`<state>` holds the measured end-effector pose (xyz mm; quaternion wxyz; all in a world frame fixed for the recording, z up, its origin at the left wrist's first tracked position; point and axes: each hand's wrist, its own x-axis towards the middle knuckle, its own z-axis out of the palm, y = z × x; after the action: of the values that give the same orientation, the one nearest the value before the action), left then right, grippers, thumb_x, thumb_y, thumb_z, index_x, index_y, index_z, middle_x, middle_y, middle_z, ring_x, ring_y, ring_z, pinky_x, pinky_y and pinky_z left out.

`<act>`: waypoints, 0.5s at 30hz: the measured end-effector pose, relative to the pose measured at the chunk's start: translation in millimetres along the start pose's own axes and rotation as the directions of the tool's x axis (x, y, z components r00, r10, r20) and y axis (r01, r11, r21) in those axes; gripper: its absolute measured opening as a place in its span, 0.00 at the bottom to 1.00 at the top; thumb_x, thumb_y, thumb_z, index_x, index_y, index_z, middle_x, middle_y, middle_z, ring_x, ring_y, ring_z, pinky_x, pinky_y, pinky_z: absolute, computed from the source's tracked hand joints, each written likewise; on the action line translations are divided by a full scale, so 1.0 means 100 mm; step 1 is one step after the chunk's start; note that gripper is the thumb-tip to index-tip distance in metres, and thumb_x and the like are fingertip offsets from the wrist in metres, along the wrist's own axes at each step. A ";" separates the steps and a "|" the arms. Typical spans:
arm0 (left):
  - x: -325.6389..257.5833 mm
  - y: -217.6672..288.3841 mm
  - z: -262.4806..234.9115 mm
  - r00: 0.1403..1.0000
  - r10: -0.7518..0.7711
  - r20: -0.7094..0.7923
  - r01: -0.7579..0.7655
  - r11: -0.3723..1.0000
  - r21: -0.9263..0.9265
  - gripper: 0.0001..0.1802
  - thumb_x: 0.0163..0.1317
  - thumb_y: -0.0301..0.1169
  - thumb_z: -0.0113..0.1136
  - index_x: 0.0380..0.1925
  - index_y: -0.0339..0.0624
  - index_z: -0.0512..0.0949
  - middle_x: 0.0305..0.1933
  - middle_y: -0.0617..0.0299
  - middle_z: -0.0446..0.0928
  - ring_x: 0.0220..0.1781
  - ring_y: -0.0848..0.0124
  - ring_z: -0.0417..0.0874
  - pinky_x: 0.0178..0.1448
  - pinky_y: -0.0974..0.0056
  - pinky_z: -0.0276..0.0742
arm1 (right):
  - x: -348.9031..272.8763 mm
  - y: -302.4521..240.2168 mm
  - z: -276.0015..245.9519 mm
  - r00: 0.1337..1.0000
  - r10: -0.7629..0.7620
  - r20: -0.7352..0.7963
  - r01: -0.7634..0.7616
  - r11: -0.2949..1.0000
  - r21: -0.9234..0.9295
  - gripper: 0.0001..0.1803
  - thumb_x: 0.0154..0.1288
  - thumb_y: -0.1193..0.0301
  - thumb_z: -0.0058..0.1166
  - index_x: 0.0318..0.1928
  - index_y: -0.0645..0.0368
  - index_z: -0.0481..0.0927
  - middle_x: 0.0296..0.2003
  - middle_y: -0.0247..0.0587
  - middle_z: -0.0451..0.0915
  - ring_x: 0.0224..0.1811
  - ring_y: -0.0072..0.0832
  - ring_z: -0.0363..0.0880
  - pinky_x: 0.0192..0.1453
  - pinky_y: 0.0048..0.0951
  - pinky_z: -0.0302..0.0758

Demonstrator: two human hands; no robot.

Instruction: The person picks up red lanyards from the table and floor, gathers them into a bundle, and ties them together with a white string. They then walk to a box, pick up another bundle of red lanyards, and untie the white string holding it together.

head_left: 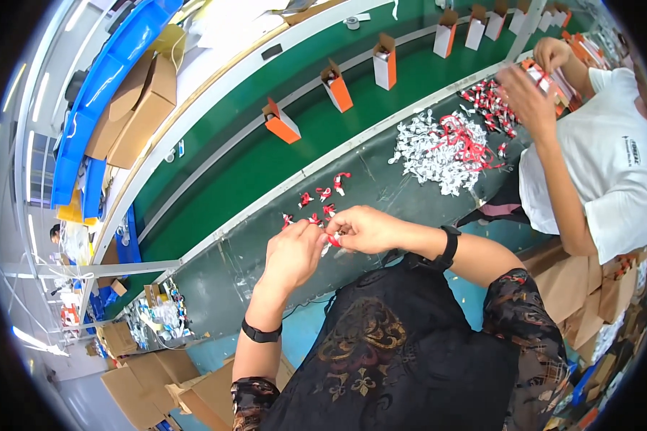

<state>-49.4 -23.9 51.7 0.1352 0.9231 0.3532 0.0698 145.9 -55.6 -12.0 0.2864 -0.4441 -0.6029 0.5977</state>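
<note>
My left hand (293, 253) and my right hand (374, 228) meet over the dark work surface, fingers pinched together. Between them is a small red-and-white strap piece (334, 240), partly covered by the fingertips. Just beyond my hands lie several similar red-and-white pieces (324, 193), loosely scattered. Farther right is a heap of small white looped pieces (428, 147), with a tangle of red straps (461, 138) on top. Another pile of red-and-white pieces (490, 106) sits behind that heap.
A green conveyor belt (230, 169) runs behind the work surface, carrying several open white-and-orange boxes (283, 126). To the right, a co-worker in a white shirt (589, 158) handles orange-and-white boxes. Cardboard cartons (147, 373) stand below left; blue bins (97, 108) line the upper left.
</note>
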 end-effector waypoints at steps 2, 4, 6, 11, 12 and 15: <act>-0.02 0.00 0.02 1.000 -0.005 -0.010 0.005 1.000 -0.018 0.07 0.63 0.32 0.59 0.30 0.41 0.76 0.29 0.55 0.74 0.35 0.54 0.79 0.38 0.53 0.77 | -0.01 -0.01 0.01 0.999 -0.002 -0.036 0.006 0.996 0.093 0.10 0.66 0.71 0.59 0.43 0.65 0.80 0.29 0.35 0.82 0.28 0.18 0.80 0.34 0.25 0.76; -0.06 -0.02 0.07 0.999 0.005 -0.044 -0.008 0.998 -0.070 0.06 0.62 0.31 0.59 0.30 0.41 0.76 0.29 0.55 0.74 0.35 0.54 0.79 0.38 0.53 0.76 | -0.03 -0.12 0.00 0.994 0.112 -0.006 -0.109 0.982 0.155 0.13 0.65 0.68 0.62 0.42 0.66 0.80 0.29 0.34 0.83 0.29 0.18 0.81 0.34 0.23 0.76; -0.08 -0.04 0.09 0.998 0.012 -0.067 -0.018 0.996 -0.085 0.06 0.62 0.31 0.59 0.30 0.41 0.76 0.29 0.56 0.74 0.34 0.55 0.79 0.38 0.54 0.76 | -0.02 -0.06 0.02 0.994 0.106 0.007 -0.106 0.977 0.185 0.13 0.65 0.67 0.62 0.42 0.65 0.81 0.30 0.34 0.83 0.30 0.17 0.81 0.34 0.22 0.76; -0.13 -0.09 0.12 0.993 0.016 -0.115 -0.031 0.991 -0.129 0.06 0.61 0.31 0.61 0.29 0.42 0.77 0.29 0.57 0.73 0.33 0.56 0.79 0.37 0.55 0.77 | -0.01 -0.09 -0.02 0.979 0.186 0.084 -0.204 0.909 0.364 0.12 0.64 0.68 0.63 0.42 0.64 0.82 0.31 0.34 0.84 0.30 0.17 0.81 0.34 0.18 0.75; -0.14 -0.10 0.13 0.991 0.029 -0.128 -0.046 0.990 -0.130 0.06 0.60 0.31 0.61 0.29 0.42 0.77 0.29 0.57 0.73 0.33 0.57 0.79 0.36 0.55 0.77 | -0.01 -0.09 -0.03 0.979 0.176 0.101 -0.202 0.895 0.398 0.11 0.64 0.68 0.64 0.41 0.63 0.82 0.29 0.34 0.84 0.29 0.18 0.80 0.33 0.20 0.76; -0.16 -0.11 0.14 0.988 0.050 -0.145 -0.071 0.988 -0.138 0.06 0.59 0.31 0.63 0.28 0.42 0.77 0.29 0.58 0.74 0.32 0.57 0.79 0.35 0.56 0.77 | 0.01 -0.02 0.04 0.993 0.104 0.061 -0.119 0.914 0.387 0.10 0.62 0.69 0.65 0.38 0.63 0.82 0.27 0.33 0.83 0.27 0.18 0.79 0.32 0.21 0.76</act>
<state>-65.0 -29.7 34.6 0.1733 0.9142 0.3277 0.1639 141.8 -56.2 -10.5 0.3226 -0.4003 -0.4511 0.7295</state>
